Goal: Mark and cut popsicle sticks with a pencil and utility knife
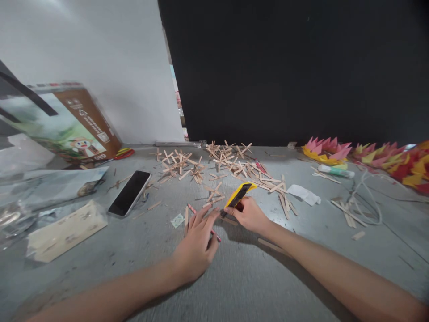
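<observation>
Smartphone (129,193) lies far left on the grey table (234,277). Left hand (197,243) presses flat, fingers spread, on a wooden stick (186,219). Right hand (250,214) grasps a yellow utility knife (238,195), long axis slanting up-right, blade end just beside the left fingertips. Stick crosses (231,163) lie beyond.

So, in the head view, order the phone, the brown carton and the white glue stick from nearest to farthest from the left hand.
From the left hand:
1. Phone, lying flat on the table just up and to its left.
2. Brown carton, tilted at the far left edge.
3. White glue stick, far across on the right, beside the paper flowers.
The carton and the glue stick are close to call.
</observation>
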Demonstrator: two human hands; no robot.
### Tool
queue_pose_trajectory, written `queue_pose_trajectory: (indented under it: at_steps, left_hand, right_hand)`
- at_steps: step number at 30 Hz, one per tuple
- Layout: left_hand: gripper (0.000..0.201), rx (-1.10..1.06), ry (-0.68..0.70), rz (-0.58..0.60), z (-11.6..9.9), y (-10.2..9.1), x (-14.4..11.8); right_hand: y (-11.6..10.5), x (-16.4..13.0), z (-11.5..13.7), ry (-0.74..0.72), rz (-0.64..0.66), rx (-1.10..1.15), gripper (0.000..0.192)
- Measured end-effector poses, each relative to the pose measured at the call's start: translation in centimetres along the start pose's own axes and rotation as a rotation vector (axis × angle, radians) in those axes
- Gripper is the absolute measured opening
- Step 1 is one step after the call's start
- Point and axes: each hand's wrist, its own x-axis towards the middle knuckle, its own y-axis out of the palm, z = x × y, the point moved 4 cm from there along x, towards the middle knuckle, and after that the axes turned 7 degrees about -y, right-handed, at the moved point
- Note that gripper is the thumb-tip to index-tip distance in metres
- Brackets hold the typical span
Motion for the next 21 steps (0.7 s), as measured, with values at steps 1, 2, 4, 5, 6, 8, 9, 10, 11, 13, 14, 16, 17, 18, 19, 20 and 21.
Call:
queue_pose_trajectory:
  at_steps: [1, 2, 4, 5, 6, 8, 9, 10, 11, 13, 14, 16, 17, 18, 19, 20, 21]
  left_hand:
    - [0.061, 0.006, -0.003, 0.012, 0.09, 0.1, -0.03]
    - [0.062, 0.009, -0.007, 0.027, 0.15, 0.19, -0.06]
    - [0.062, 0.011, -0.01, 0.051, 0.2, 0.31, -0.12]
    - [0.061, 0.011, -0.011, 0.056, 0.19, 0.33, -0.14]
    - [0.061, 0.011, -0.014, 0.055, 0.19, 0.34, -0.14]
    - [0.06, 0.012, -0.025, 0.037, 0.19, 0.3, -0.12]
    - [0.06, 0.014, -0.03, 0.027, 0.18, 0.27, -0.11]
    - [0.059, 0.015, -0.036, 0.02, 0.18, 0.24, -0.08]
    - [0.059, 0.015, -0.041, 0.016, 0.18, 0.21, -0.06]
    - [0.058, 0.01, -0.046, 0.016, 0.18, 0.16, -0.02]
    - [0.057, 0.005, -0.048, 0.016, 0.2, 0.13, 0.0]
    - [0.055, -0.007, -0.051, 0.014, 0.27, 0.1, 0.01]
    - [0.055, -0.011, -0.051, 0.011, 0.31, 0.1, 0.0]
    - [0.054, -0.015, -0.05, 0.006, 0.36, 0.11, -0.02]
    - [0.054, -0.017, -0.049, 0.001, 0.4, 0.14, -0.04]
    - [0.053, -0.019, -0.048, -0.002, 0.44, 0.18, -0.07]
    - [0.053, -0.021, -0.048, -0.004, 0.47, 0.23, -0.1]
  right_hand:
    - [-0.02, 0.0, 0.09, 0.002, -0.002, 0.001, 0.024]
    - [-0.04, 0.01, 0.19, 0.005, -0.004, 0.003, 0.024]
    - [-0.07, 0.03, 0.36, 0.01, -0.007, 0.004, 0.023]
    - [-0.07, 0.04, 0.4, 0.011, -0.009, 0.004, 0.023]
    - [-0.07, 0.05, 0.43, 0.01, -0.01, 0.005, 0.023]
    - [-0.05, 0.07, 0.4, 0.003, -0.01, 0.008, 0.023]
    - [-0.03, 0.07, 0.36, 0.001, -0.01, 0.009, 0.024]
    - [-0.01, 0.07, 0.32, 0.0, -0.007, 0.011, 0.025]
    - [0.01, 0.07, 0.29, 0.001, -0.004, 0.014, 0.025]
    - [0.03, 0.06, 0.26, 0.01, 0.001, 0.021, 0.025]
    - [0.04, 0.05, 0.27, 0.016, 0.004, 0.025, 0.025]
    - [0.05, 0.04, 0.28, 0.029, 0.008, 0.031, 0.023]
    - [0.05, 0.03, 0.27, 0.035, 0.007, 0.033, 0.023]
    - [0.05, 0.02, 0.26, 0.039, 0.008, 0.034, 0.023]
    - [0.06, 0.01, 0.25, 0.039, 0.008, 0.033, 0.023]
    - [0.07, 0.01, 0.24, 0.035, 0.009, 0.03, 0.023]
    - [0.08, 0.0, 0.24, 0.029, 0.01, 0.026, 0.024]
